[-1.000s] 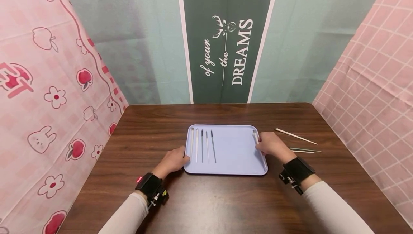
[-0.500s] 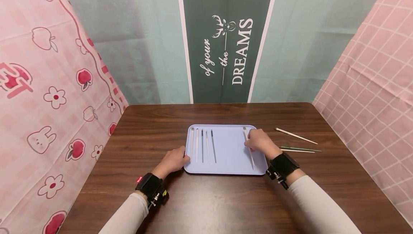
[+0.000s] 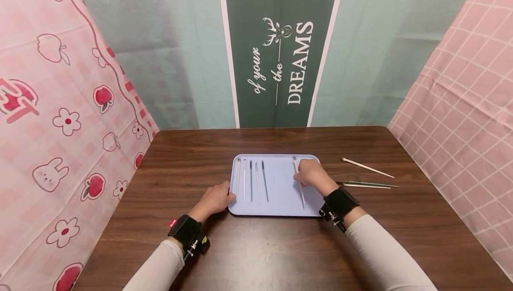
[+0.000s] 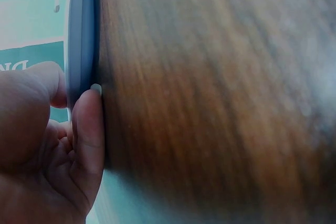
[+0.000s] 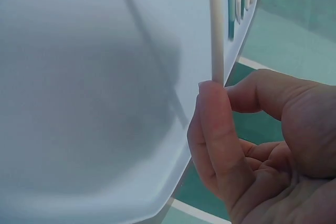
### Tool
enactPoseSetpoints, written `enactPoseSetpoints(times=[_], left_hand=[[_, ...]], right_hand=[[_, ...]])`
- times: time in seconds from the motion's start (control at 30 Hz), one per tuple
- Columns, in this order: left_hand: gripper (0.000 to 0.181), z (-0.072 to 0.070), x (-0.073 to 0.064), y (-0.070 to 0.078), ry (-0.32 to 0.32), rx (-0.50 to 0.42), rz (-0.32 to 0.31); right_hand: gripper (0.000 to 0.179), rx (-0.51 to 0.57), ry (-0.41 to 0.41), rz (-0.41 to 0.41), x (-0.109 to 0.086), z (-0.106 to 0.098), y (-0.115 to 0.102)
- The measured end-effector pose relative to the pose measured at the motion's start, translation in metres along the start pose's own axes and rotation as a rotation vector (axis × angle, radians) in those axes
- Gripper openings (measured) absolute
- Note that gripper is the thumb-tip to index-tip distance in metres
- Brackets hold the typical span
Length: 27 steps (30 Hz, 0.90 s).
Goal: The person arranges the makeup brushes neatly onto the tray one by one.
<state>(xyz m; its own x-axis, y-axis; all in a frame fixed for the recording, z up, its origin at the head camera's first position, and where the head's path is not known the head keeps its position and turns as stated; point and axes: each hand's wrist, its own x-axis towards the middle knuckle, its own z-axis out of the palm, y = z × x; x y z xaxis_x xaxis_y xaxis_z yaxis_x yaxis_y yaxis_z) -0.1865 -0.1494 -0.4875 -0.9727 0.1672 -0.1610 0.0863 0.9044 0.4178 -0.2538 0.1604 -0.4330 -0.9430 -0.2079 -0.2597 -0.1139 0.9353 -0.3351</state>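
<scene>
A lavender tray lies on the wooden table. At its left edge, my left hand grips the rim, thumb on one side and fingers on the other in the left wrist view. My right hand pinches a white-handled brush between thumb and fingertips over the tray's right half. That brush's dark head points to the far side, and its shadow falls on the tray. Several slim brushes lie side by side along the tray's left part, heads toward the far side.
On the table right of the tray lies a single pale brush. Nearer, a small group of brushes, one green, lies beyond the right wrist. Patterned cloths hang at the back and both sides.
My right hand has carried the brush leftward from the tray's right edge toward its middle. More of the loose brushes on the right now show. The left hand keeps its place.
</scene>
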Motion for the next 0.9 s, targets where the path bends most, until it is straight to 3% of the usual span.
enactPoseSetpoints(times=[0.53, 0.9], left_hand=[[0.018, 0.001, 0.001, -0.002, 0.018, 0.005, 0.022], [0.017, 0.0, 0.0, -0.001, 0.008, -0.014, 0.017]], right_hand=[[0.025, 0.027, -0.025, 0.032, 0.011, 0.009, -0.023], [0.026, 0.024, -0.003, 0.005, 0.016, 0.015, -0.035]])
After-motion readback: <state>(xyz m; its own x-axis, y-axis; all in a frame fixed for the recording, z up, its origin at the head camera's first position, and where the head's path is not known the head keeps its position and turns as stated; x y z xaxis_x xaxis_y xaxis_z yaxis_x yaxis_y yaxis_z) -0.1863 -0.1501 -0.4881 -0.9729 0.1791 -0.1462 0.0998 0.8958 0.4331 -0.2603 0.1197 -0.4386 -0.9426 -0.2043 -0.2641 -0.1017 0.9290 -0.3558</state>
